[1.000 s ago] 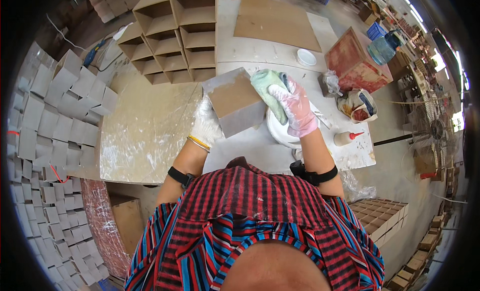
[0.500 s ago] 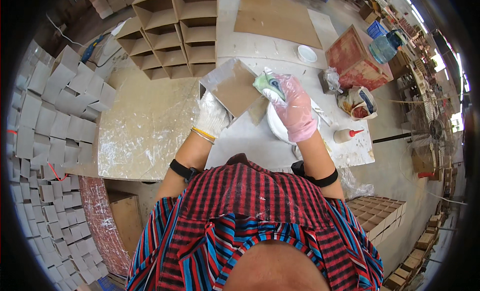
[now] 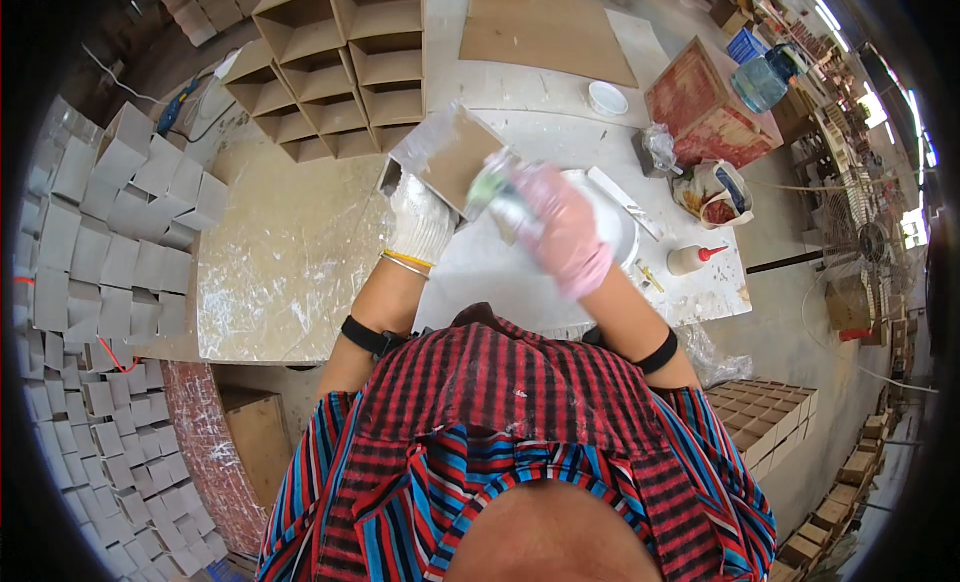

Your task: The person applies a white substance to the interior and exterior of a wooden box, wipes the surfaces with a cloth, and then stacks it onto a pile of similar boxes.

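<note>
My left hand [image 3: 420, 222], in a white knitted glove, is closed on the lower left side of a small brown board box [image 3: 462, 154], which is held tilted above the table. A wet-looking whitish layer covers the upper left part of its face. My right hand [image 3: 568, 232], in a pink glove, is closed on a crumpled green and white cloth [image 3: 487, 185] at the box's right edge. Motion smears this hand and the cloth. Partly behind the right hand stands a round white tub [image 3: 628, 232], with a flat white strip [image 3: 620, 197] across its rim.
Brown compartment boxes [image 3: 340, 72] stand at the back left, with a flat board [image 3: 548, 32] beside them. On the right are a small white bowl [image 3: 608, 99], a red-tipped bottle [image 3: 692, 259], a reddish crate [image 3: 705, 107] and a bag [image 3: 715, 194]. Stacked white boxes [image 3: 90, 242] line the left.
My right hand has swung left and downward with the cloth along the box's right edge, uncovering more of the tub. The box has shifted slightly left; my left hand keeps its hold.
</note>
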The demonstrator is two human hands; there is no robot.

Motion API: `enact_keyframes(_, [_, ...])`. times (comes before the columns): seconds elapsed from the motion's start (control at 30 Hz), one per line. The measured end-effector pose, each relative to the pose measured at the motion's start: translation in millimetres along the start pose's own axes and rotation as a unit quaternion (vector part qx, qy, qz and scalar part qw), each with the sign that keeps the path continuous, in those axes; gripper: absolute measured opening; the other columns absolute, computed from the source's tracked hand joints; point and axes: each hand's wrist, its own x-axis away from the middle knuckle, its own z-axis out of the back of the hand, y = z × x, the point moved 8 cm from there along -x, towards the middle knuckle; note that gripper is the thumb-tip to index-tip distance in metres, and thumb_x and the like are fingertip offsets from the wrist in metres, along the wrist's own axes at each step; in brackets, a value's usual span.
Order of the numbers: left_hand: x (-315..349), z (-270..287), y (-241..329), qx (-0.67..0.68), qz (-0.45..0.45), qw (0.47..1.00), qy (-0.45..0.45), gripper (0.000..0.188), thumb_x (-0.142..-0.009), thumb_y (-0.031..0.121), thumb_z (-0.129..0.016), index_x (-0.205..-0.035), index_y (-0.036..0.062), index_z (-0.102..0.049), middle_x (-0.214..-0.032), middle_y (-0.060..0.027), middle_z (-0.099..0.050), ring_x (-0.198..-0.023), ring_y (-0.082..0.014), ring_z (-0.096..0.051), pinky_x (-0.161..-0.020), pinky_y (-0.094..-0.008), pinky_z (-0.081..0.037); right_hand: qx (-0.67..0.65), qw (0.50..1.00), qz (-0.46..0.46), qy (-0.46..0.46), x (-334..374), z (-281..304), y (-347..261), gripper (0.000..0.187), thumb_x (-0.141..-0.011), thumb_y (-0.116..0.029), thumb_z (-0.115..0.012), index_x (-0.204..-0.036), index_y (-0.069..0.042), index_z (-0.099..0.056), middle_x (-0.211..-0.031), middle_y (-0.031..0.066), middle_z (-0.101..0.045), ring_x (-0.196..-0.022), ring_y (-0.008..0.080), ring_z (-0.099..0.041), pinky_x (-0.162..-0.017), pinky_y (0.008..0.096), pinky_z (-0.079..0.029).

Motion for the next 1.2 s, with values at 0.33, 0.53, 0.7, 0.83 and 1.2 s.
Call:
enact_keyframes(0.33, [13.3,1.1,8.5,0.025,0.004,0.996,-0.087,0.044,-0.100,0.036,-0.039,-0.130,0.0058,-0.048,-0.129,-0.0129,-0.054,-0.118,-0.0299,-0.052,-0.099,-0.0420,-0.044,-0.097,0.983,-0.141,0.062,2.7,5.0,78.4,0.040,-0.080,-0.019,-0.071,-0.118,-0.010,-0.063,-0.106,0.0130,-0.063,-0.094,0.0323,-0.062,-0.083,0.0372,-0.051])
enact_keyframes(0.53, [14.8,0.1,12.1,0.010,0.054,0.998,0.020,0.050,-0.100,0.040,-0.035,-0.134,0.0040,-0.044,-0.135,-0.0151,-0.049,-0.124,-0.0306,-0.048,-0.105,-0.0438,-0.039,-0.136,0.985,-0.103,-0.025,15.1,6.3,62.1,0.041,-0.079,-0.017,-0.072,-0.117,-0.008,-0.063,-0.106,0.0138,-0.062,-0.096,0.0325,-0.062,-0.084,0.0369,-0.050])
enact_keyframes(0.7, [14.5,-0.7,-6.2,0.026,0.130,0.991,-0.021,0.051,-0.101,0.035,-0.032,-0.137,0.0007,-0.041,-0.136,-0.0190,-0.048,-0.124,-0.0334,-0.048,-0.107,-0.0450,-0.039,0.064,0.997,-0.044,-0.025,-16.0,6.5,53.9,0.042,-0.079,-0.016,-0.071,-0.120,-0.011,-0.063,-0.104,0.0126,-0.062,-0.094,0.0317,-0.062,-0.083,0.0365,-0.051])
enact_keyframes(0.83, [-7.0,20.6,-24.6,-0.007,0.134,0.988,-0.077,0.053,-0.100,0.034,-0.033,-0.138,-0.0033,-0.038,-0.137,-0.0236,-0.046,-0.125,-0.0363,-0.047,-0.110,-0.0457,-0.036,0.010,1.000,-0.014,-0.002,-25.7,13.2,40.0,0.047,-0.078,-0.017,-0.071,-0.124,-0.014,-0.061,-0.102,0.0112,-0.062,-0.091,0.0309,-0.063,-0.079,0.0375,-0.053])
enact_keyframes(1.2, [-2.6,31.0,-26.3,-0.045,0.165,0.985,-0.013,0.053,-0.098,0.037,-0.039,-0.130,-0.0045,-0.048,-0.126,-0.0220,-0.057,-0.112,-0.0352,-0.058,-0.100,-0.0447,-0.045,-0.033,0.999,-0.001,0.017,-23.5,10.9,26.2,0.040,-0.079,-0.020,-0.074,-0.117,-0.014,-0.066,-0.096,0.0102,-0.062,-0.084,0.0317,-0.063,-0.072,0.0388,-0.053])
